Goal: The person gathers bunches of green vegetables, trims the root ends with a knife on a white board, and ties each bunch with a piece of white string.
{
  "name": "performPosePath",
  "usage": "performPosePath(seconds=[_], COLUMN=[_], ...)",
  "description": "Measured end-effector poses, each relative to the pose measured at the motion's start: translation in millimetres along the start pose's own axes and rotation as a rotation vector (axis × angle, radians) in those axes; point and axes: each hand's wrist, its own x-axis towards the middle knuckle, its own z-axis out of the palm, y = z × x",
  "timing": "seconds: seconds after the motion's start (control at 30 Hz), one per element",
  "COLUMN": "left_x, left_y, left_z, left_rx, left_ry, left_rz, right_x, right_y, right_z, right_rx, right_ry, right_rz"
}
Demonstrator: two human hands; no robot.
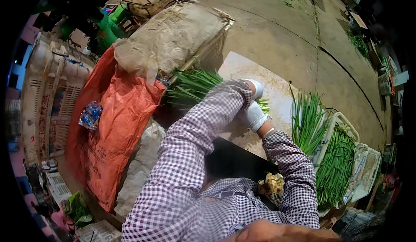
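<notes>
Both my hands wear white gloves and meet over a pale board. My left hand [257, 88] curls at the stem end of a bunch of long green leaves like garlic chives [193, 85]. Just nearer to me, my right hand [255, 116] is closed around the same bunch. Pale cut-looking stem ends [264, 105] stick out to the right between the gloves, while the leaves spread left from under my left forearm. My sleeves and the gloves hide most of the fingers. The white board [277, 95] is smeared with dirt.
More chives [307, 121] stand on the right beside a white basket [346, 123] packed with greens [336, 168]. At left are a red-orange sack [117, 133], a covered crate [173, 30] and a tall plastic crate [54, 99]. Concrete floor [277, 21] stretches beyond the board.
</notes>
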Motion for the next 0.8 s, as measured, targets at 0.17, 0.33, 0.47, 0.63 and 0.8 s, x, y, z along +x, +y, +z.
performPosePath(seconds=[0.17, 0.33, 0.47, 0.63, 0.8], left_x=[54, 12, -100, -90, -98], left_y=[-10, 11, 50, 60, 97], left_z=[43, 29, 10, 124, 137], left_rx=[-0.079, -0.19, -0.771, -1.456, -1.225], left_ry=[-0.074, 0.159, 0.931, 1.607, 0.989], left_rz=[-0.201, -0.154, -0.353, -0.682, -0.758], right_x=[19, 7, 4, 33, 38], right_y=[-52, -24, 12, -26, 13], right_z=[-85, -33, 13, -55, -37], right_rx=[-0.02, -0.023, 0.006, -0.082, 0.064], right_ry=[-0.479, -0.571, -0.41, -0.23, -0.258], right_rz=[-0.108, 0.033, 0.071, 0.284, 0.393])
